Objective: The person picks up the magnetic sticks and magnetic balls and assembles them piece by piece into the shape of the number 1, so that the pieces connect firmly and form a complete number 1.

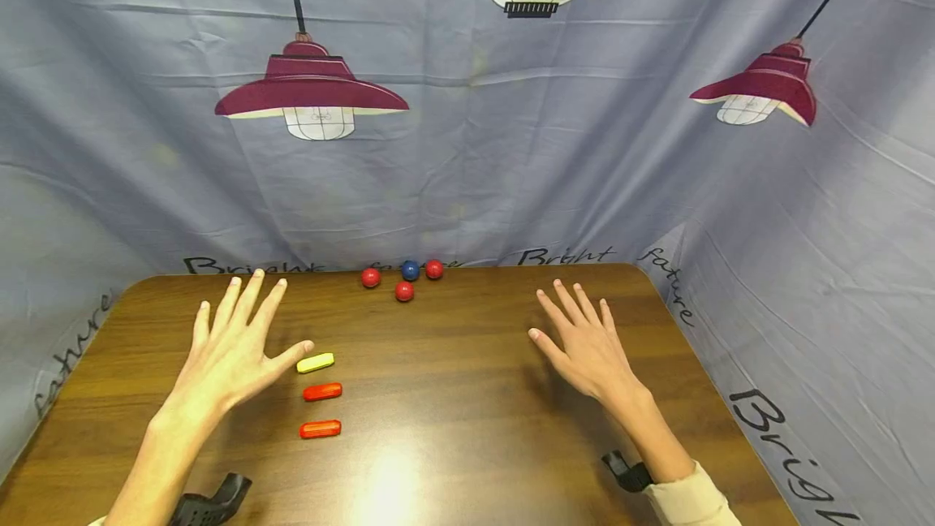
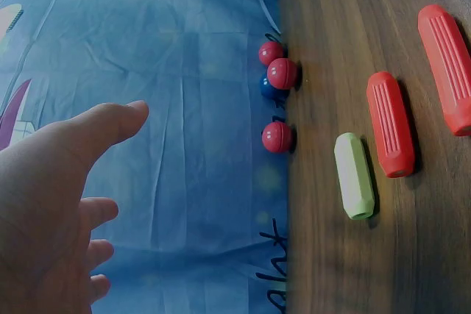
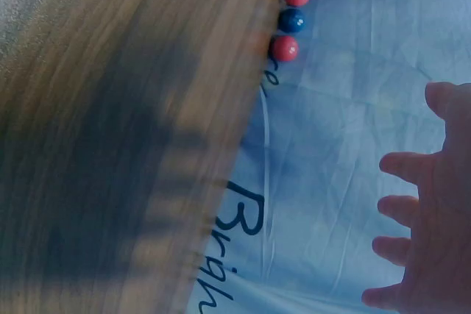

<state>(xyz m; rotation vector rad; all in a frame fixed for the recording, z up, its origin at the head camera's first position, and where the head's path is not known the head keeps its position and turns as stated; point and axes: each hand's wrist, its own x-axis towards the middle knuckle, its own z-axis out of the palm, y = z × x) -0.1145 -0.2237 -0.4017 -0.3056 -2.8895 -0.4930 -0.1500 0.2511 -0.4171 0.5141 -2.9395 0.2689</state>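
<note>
a: far left, what was logged?

b: the left hand, raised over the wooden table, fingers spread apart, thumb out to the side. a black wrist mount sat on that forearm.

a: nearest object?

b: the yellow faceted rod, lying on the table. in the head view the thumb tip lined up with its far side; the left wrist view showed a gap between them.

a: and beside it?

b: two ribbed rods, in a column nearer the person: the middle red rod, then the near red rod. all three lay apart.

a: further right?

b: near the far edge, a red ball, a second red ball set slightly closer, a blue ball and a third red ball. contact around the blue one: could not tell.

a: right end?

b: the right hand, also raised, fingers apart, well away from rods and balls. a cream sleeve covered the forearm.
</note>
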